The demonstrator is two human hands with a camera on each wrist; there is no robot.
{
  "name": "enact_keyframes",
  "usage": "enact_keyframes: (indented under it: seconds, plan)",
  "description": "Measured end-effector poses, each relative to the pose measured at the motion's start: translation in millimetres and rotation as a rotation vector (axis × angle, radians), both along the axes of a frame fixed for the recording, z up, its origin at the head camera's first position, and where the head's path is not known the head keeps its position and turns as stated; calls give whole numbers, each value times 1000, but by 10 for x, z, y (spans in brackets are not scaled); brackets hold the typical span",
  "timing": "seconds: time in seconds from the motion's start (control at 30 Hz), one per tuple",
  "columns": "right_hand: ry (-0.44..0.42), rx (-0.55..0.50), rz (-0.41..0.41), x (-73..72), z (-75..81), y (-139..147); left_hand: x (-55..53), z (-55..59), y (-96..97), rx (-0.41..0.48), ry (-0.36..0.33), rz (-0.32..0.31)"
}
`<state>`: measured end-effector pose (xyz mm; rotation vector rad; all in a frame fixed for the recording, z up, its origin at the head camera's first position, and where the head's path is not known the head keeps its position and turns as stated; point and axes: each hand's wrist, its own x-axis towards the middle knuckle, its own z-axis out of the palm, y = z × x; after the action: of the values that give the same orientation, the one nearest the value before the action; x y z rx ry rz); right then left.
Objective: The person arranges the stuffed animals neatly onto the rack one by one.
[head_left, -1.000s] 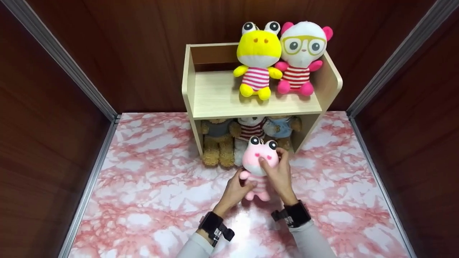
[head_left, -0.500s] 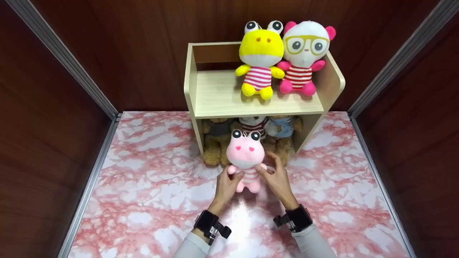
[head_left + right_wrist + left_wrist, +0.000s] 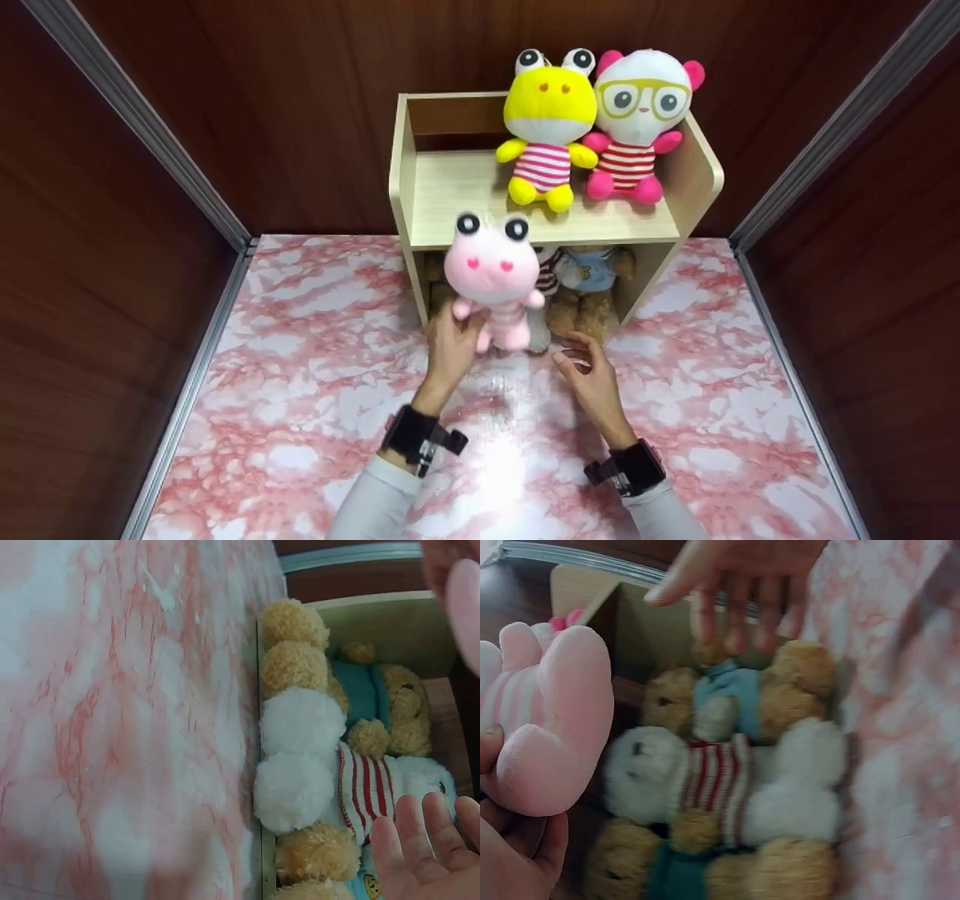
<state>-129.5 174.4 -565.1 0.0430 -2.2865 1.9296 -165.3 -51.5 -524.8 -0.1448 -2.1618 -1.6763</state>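
Observation:
A pink plush frog (image 3: pixel 492 270) with black-and-white eyes and heart nostrils hangs in front of the shelf unit (image 3: pixel 544 242). My left hand (image 3: pixel 452 341) grips it low on its left side, by the body under the arm. In the left wrist view the frog's (image 3: pixel 551 720) legs and striped belly show beside the thumb. My right hand (image 3: pixel 592 379) is apart from the frog, to its right, with fingers loosely bent and nothing in them. In the right wrist view its fingers (image 3: pixel 420 840) spread in front of the plush bears in the lower compartment.
On the top shelf, a yellow plush frog (image 3: pixel 550 112) and a pink-and-white plush panda with glasses (image 3: pixel 641 112) sit side by side at the right. Below are a teal-clothed bear (image 3: pixel 358 697), a white striped-shirt bear (image 3: pixel 720 776) and a blue-clothed bear (image 3: pixel 589 270). Dark walls (image 3: pixel 97 300) flank the marbled surface (image 3: pixel 300 420).
My left hand has lifted the pink frog up and to the left, toward the top shelf's front edge. The right hand has let go of it and stayed lower at the right.

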Motion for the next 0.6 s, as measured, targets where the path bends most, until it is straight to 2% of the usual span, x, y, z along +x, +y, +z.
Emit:
enact_keyframes:
  seconds: [0.07, 0.2, 0.37, 0.47, 0.6]
  plan:
    - [0, 15, -2, -9, -3, 16, -53, 158, -21, -15, 74, 15]
    - [-1, 33, -2, -21, -5, 37, -157, 421, -46, -8, 135, 25]
    - [-16, 37, -14, -25, -4, 49, -329, 651, -68, -12, 168, 41]
    - [-17, 40, -16, -30, -15, 49, -443, 777, -76, 53, 180, 18]
    - [-9, 46, -13, -35, -45, 51, -609, 921, -98, 113, 181, 30]
